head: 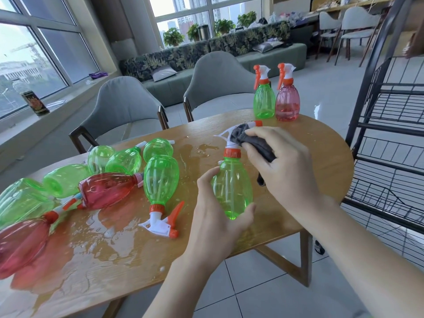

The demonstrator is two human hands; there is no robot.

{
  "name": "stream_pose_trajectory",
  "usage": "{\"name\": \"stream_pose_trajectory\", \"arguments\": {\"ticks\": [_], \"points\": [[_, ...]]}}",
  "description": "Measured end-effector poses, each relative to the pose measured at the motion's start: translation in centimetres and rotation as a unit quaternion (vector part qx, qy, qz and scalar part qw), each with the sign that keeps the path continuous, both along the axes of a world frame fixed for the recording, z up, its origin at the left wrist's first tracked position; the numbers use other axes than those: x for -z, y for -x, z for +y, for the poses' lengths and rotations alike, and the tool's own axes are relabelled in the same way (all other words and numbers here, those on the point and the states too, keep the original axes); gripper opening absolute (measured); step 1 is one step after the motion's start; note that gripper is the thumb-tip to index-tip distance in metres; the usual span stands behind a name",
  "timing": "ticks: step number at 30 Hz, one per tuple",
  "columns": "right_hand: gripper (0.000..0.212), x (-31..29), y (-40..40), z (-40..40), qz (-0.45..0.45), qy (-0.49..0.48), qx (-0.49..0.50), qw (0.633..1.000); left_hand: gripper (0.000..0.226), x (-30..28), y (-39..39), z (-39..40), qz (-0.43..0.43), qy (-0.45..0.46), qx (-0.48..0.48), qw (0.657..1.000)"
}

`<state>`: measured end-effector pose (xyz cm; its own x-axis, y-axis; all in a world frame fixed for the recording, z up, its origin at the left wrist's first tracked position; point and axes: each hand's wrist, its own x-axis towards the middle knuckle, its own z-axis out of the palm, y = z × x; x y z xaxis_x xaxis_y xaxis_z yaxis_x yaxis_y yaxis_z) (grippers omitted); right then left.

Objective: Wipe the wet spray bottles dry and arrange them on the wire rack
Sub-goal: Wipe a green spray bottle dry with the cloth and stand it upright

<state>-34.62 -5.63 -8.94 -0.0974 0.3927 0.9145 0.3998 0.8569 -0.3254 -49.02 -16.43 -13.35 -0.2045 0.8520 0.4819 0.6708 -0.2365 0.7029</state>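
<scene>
The green spray bottle (pixel 231 187) is held upright just above the near right part of the wooden table (pixel 321 157), its body cupped in the curled fingers and thumb of the left hand (pixel 215 214). The right hand (pixel 282 164) grips a dark grey cloth (pixel 257 143) and presses it around the white trigger head. The bottle appears empty, so it is judged light; its thin translucent plastic wall is likely to flex under a firm squeeze and is probably slippery while wet. The widest part of the body gives the surest hold; the orange collar (pixel 232 153) is a stiffer second hold, whereas the trigger can pivot and should not bear load. Two upright bottles, a green one (pixel 264 101) and a pink one (pixel 287 103), stand touching at the far table edge. To the left, a cluster of lying bottles (pixel 128 175) rests among puddles of water (pixel 101 232), so that side offers little dry room. The black wire rack (pixel 390 138) stands just beside the table's right edge, and the air between it and the held bottle is open.
</scene>
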Motion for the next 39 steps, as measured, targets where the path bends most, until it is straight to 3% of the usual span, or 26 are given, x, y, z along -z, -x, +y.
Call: {"name": "stream_pose_trajectory", "arguments": {"ticks": [5,12,20,25,28,32,36,39], "points": [[0.017,0.2,-1.1,0.6,0.015,0.011,0.038,0.999,0.082,-0.1,-0.2,-0.1,-0.008,0.004,-0.005,1.000],[0.022,2.2,-1.5,0.0,-0.046,0.045,0.027,0.998,0.082,-0.6,-0.2,-0.2,-0.033,0.009,-0.016,0.999],[0.027,1.5,-1.0,0.3,-0.027,0.018,0.043,0.999,0.083,-0.5,-0.1,-0.5,-0.028,0.019,-0.015,0.999],[0.027,2.9,-2.0,0.1,-0.053,0.064,0.028,0.996,0.080,-0.6,0.3,-0.3,-0.059,0.017,-0.024,0.998],[0.024,2.5,-2.6,-0.1,0.030,0.161,-0.022,0.986,0.080,-0.5,0.6,-0.3,-0.056,0.020,-0.020,0.998],[0.022,0.3,-2.2,0.5,0.214,0.294,-0.125,0.923,0.082,-0.4,0.7,-0.5,-0.045,0.023,-0.015,0.999],[0.020,-0.6,-0.3,1.0,0.259,0.329,-0.191,0.888,0.083,-0.2,0.8,-0.5,-0.033,0.022,-0.010,0.999],[0.019,-0.5,0.6,1.1,0.228,0.361,-0.215,0.878,0.083,-0.2,0.8,-0.5,-0.026,0.020,-0.014,0.999]]}}
